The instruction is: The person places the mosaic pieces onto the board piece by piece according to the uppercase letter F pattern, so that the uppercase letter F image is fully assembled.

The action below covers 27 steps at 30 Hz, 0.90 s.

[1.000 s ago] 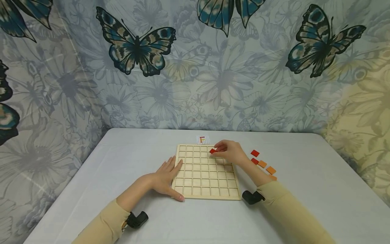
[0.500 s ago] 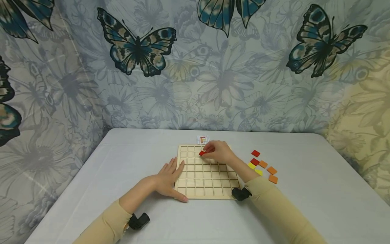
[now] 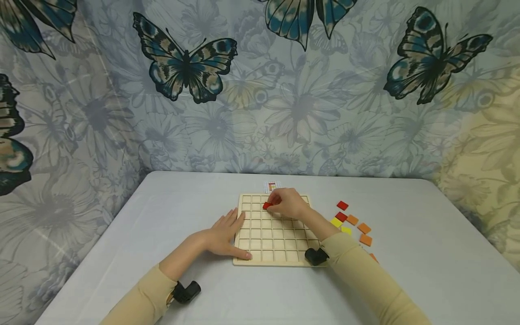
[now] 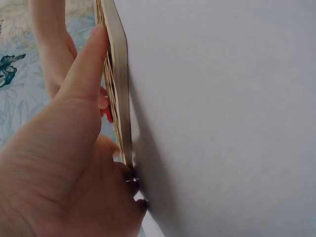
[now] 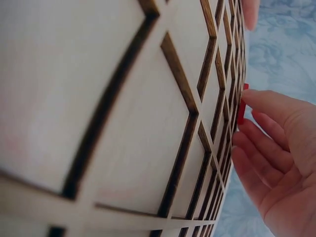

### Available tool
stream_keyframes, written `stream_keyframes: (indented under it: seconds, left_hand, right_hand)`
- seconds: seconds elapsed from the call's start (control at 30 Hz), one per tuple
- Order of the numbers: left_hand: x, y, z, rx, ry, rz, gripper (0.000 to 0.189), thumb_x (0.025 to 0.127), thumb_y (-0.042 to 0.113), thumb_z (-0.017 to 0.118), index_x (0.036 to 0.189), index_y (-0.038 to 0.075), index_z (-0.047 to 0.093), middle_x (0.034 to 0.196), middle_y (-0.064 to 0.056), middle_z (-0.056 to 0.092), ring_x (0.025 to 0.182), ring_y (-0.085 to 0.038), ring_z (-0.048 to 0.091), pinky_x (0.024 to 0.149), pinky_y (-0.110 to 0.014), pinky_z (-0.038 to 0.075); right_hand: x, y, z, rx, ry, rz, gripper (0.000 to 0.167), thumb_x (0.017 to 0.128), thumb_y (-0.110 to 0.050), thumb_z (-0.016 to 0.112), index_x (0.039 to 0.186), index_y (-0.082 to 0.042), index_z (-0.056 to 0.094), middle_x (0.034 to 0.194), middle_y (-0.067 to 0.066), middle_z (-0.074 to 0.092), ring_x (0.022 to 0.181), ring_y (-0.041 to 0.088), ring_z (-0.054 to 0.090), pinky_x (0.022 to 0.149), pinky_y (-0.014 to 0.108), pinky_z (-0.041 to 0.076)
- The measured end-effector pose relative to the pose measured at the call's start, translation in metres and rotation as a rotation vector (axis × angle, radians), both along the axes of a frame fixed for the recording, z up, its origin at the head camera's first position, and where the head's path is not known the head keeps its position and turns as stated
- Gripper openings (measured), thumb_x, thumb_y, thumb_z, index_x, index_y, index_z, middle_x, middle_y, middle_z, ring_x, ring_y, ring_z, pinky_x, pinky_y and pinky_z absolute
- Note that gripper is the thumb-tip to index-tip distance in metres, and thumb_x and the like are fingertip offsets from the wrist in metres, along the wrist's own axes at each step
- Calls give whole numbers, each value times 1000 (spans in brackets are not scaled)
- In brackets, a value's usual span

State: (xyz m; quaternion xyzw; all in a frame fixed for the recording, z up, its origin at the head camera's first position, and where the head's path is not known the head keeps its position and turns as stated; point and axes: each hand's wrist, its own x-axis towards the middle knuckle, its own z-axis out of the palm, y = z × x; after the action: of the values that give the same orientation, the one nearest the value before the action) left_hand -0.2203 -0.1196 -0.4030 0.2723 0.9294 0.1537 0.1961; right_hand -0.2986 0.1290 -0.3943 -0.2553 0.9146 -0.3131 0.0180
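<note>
A square wooden grid board [image 3: 268, 243] lies on the white table. Between thumb and fingers, my right hand [image 3: 287, 203] pinches a red square tile [image 3: 266, 205] over the upper left part of the grid. In the right wrist view the tile [image 5: 242, 106] appears edge-on, right at the grid's surface. My left hand [image 3: 222, 236] rests along the board's left side, fingers spread and straight, thumb near the lower left corner. From the left wrist, the thumb [image 4: 84, 74] lies over the board's edge [image 4: 121, 84].
Right of the board lie loose tiles: red ones [image 3: 342, 205], yellow ones [image 3: 336, 222] and several orange ones [image 3: 364, 228]. A small printed card [image 3: 271, 185] with a coloured grid pattern sits behind the board. A butterfly-patterned wall covering [image 3: 203, 135] rises behind the table.
My right hand has carried the red tile leftward across the upper grid and slightly down. Its forearm moved left, uncovering the yellow tiles. The left hand stays at the board's left side.
</note>
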Motion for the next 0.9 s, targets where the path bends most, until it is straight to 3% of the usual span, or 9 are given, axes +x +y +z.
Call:
stream_keyframes:
  seconds: [0.2, 0.6, 0.9]
  left_hand:
    - [-4, 0, -1, 5, -10, 9, 120, 79, 69, 65, 157, 5, 1, 160, -21, -9, 147, -30, -12, 117, -49, -1]
    - [-3, 0, -5, -5, 14, -13, 118, 80, 69, 64, 157, 7, -1, 160, -20, -12, 147, -30, -14, 117, -50, -2]
    - [-2, -1, -6, -8, 21, -10, 118, 80, 70, 63, 157, 8, -2, 160, -20, -13, 147, -29, -15, 116, -50, -3]
  right_hand:
    - [0, -3, -1, 19, 34, 43, 13, 84, -10, 77, 94, -7, 69, 86, -1, 67, 79, 14, 61, 72, 32, 51]
    - [3, -3, -1, -7, 18, 68, 15, 87, -6, 73, 102, -7, 71, 97, 5, 70, 89, 22, 64, 77, 36, 52]
    - [4, -1, 0, -17, 35, 75, 25, 86, -3, 70, 111, -2, 71, 103, 11, 71, 94, 27, 65, 81, 38, 53]
